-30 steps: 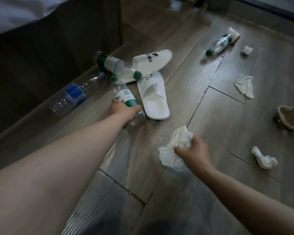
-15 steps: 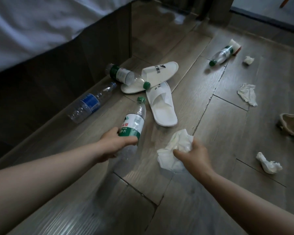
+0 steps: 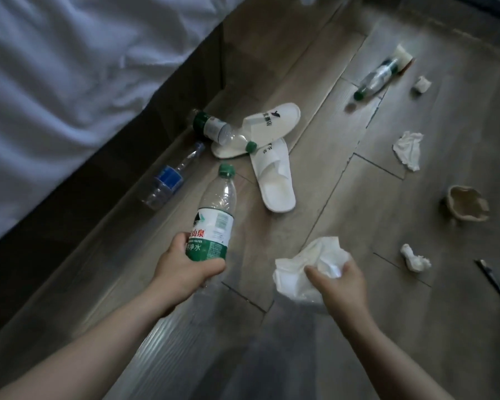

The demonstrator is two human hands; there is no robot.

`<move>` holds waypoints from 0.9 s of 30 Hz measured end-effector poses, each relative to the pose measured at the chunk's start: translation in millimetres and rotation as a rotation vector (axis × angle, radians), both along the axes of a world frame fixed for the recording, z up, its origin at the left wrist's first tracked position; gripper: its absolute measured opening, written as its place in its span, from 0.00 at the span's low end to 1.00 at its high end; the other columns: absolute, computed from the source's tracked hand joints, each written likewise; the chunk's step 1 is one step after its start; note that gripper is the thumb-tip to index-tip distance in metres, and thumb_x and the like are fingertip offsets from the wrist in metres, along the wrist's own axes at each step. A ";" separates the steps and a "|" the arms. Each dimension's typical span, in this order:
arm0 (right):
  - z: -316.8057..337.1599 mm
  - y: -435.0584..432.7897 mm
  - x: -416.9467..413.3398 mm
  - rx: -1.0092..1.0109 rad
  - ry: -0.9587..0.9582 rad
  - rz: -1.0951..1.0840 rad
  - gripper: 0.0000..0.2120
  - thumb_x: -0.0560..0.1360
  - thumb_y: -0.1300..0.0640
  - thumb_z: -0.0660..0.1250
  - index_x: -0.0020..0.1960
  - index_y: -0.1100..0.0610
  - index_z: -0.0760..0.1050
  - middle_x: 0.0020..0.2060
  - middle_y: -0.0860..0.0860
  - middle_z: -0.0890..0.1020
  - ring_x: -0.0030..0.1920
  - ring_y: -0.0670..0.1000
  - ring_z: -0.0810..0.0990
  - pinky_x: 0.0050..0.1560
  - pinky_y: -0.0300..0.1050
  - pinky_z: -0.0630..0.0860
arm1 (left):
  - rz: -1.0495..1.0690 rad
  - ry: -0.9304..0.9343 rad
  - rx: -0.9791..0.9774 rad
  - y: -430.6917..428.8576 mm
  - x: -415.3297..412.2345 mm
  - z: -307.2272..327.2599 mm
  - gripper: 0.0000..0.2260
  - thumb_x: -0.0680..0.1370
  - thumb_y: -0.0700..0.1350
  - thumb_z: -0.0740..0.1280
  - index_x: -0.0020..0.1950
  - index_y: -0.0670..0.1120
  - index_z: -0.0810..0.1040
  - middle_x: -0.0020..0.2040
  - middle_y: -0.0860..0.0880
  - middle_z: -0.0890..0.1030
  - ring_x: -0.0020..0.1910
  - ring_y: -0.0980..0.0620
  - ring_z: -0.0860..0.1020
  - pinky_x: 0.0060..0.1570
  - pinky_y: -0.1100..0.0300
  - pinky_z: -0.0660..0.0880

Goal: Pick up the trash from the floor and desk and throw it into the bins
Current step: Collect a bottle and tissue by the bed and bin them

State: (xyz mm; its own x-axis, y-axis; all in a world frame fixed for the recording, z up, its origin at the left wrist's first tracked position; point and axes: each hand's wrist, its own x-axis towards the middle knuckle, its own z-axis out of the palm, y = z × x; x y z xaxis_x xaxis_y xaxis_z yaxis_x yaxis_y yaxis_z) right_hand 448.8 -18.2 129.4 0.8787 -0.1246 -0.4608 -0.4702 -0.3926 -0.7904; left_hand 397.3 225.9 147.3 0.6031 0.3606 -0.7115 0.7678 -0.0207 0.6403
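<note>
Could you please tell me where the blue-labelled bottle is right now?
In the head view, the blue-labelled bottle lies on the floor left of centre, beside the bed base, near the green-capped bottle on the slippers.

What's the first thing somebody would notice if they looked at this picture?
The two hands up front: the left hand grips a green-labelled water bottle, and the right hand clutches a crumpled white tissue. Just beyond them two white slippers lie overlapping on the wooden floor, with a second bottle lying across one.
</note>
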 end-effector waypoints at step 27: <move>735.6 -177.2 -27.6 0.014 -0.457 -0.491 0.16 0.68 0.60 0.74 0.54 0.55 0.76 0.43 0.42 0.79 0.45 0.45 0.79 0.45 0.39 0.74 | -0.357 -0.428 0.045 -208.0 32.3 717.3 0.24 0.61 0.55 0.78 0.54 0.52 0.75 0.46 0.51 0.82 0.43 0.51 0.82 0.44 0.52 0.81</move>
